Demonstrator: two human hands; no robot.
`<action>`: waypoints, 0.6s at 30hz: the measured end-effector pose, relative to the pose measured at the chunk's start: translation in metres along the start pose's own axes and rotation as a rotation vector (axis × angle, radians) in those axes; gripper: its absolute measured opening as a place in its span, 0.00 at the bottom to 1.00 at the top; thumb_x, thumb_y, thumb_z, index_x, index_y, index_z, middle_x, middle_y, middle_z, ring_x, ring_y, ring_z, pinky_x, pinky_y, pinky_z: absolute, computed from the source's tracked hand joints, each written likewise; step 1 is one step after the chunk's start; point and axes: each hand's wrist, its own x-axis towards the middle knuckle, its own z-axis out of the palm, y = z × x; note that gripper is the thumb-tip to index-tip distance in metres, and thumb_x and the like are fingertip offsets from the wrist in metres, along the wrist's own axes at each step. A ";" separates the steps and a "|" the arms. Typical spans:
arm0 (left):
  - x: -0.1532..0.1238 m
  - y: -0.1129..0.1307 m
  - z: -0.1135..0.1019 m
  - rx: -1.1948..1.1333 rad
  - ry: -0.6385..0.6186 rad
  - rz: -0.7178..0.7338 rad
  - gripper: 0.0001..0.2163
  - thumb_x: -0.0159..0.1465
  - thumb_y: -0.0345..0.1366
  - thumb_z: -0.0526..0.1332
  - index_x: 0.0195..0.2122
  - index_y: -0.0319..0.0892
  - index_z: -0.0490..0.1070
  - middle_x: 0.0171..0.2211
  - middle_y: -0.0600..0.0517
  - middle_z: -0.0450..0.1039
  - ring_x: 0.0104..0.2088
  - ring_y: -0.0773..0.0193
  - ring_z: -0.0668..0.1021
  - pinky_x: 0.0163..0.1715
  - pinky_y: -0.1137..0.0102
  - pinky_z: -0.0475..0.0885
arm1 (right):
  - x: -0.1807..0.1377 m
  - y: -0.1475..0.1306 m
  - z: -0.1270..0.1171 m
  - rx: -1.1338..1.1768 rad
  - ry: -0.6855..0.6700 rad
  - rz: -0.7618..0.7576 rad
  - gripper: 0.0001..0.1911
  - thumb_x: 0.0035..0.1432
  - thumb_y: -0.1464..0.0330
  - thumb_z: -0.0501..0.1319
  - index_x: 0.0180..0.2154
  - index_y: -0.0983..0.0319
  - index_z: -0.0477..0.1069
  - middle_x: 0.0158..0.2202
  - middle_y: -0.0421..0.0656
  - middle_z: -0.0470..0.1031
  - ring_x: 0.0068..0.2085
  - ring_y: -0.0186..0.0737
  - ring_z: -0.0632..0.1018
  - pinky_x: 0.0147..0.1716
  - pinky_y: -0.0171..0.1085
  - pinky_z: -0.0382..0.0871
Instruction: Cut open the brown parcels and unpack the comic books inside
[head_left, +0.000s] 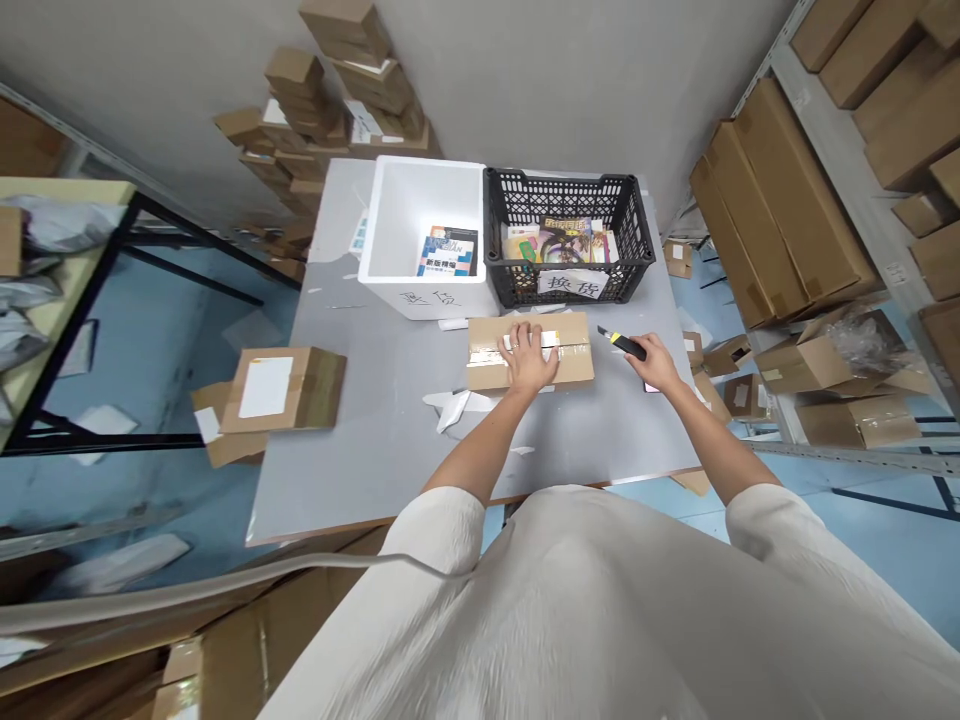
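A flat taped cardboard parcel (571,351) lies on the grey table (375,440) in front of me. My left hand (529,358) rests flat on top of the parcel, fingers spread. Just right of the parcel, my right hand (655,362) is closed round a yellow and black utility knife (622,343), whose blade points left toward the parcel's right end.
A white foam box (390,255) with a book inside and a black plastic crate (637,250) of books stand behind the parcel. A labelled cardboard box (281,390) sits at the table's left edge. Stacked cartons fill the shelves on the right and the back wall.
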 end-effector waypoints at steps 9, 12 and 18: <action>-0.030 -0.032 -0.018 0.002 -0.136 0.104 0.31 0.76 0.48 0.58 0.79 0.48 0.66 0.83 0.37 0.58 0.84 0.41 0.57 0.81 0.38 0.49 | 0.049 -0.061 0.029 0.079 -0.063 -0.188 0.26 0.69 0.58 0.66 0.64 0.59 0.80 0.63 0.56 0.80 0.65 0.64 0.78 0.69 0.59 0.72; -0.048 -0.050 -0.027 0.020 -0.155 0.123 0.29 0.76 0.49 0.61 0.76 0.49 0.68 0.83 0.37 0.58 0.84 0.40 0.57 0.81 0.40 0.50 | 0.075 -0.084 0.040 0.061 -0.108 -0.237 0.27 0.66 0.59 0.67 0.63 0.59 0.81 0.68 0.56 0.79 0.70 0.66 0.75 0.70 0.63 0.70; -0.061 -0.071 -0.044 0.041 -0.149 0.134 0.23 0.76 0.43 0.62 0.71 0.49 0.74 0.78 0.38 0.65 0.78 0.40 0.66 0.77 0.44 0.59 | 0.113 -0.121 0.065 0.000 -0.206 -0.277 0.22 0.64 0.60 0.69 0.58 0.58 0.84 0.72 0.54 0.76 0.75 0.69 0.69 0.74 0.68 0.62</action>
